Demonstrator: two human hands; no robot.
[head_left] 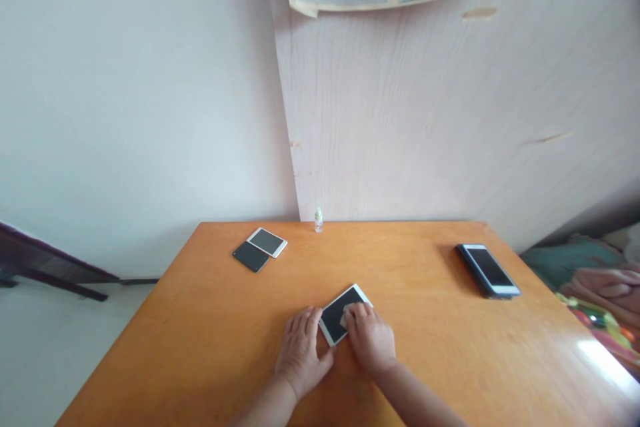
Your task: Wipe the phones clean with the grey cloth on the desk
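Note:
A white-framed tablet [332, 323] with a dark screen lies face up at a slant on the wooden table [200, 347]. My left hand [303, 351] braces its left side, with the fingertips at the left edge and the thumb by the near corner. On the screen, my right hand [371, 339] pinches a small white wipe [345, 317] and presses it down near the tablet's right part. The fingers cover some of the wipe and the tablet's right edge.
At the back left, a white tablet [267, 242] partly overlaps a dark tablet [251, 257]. A small clear bottle [319, 220] stands at the table's far edge, by the wall. On the right lies a stack of tablets [487, 271], a white one uppermost. Fabric [607, 293] is heaped beyond the right edge.

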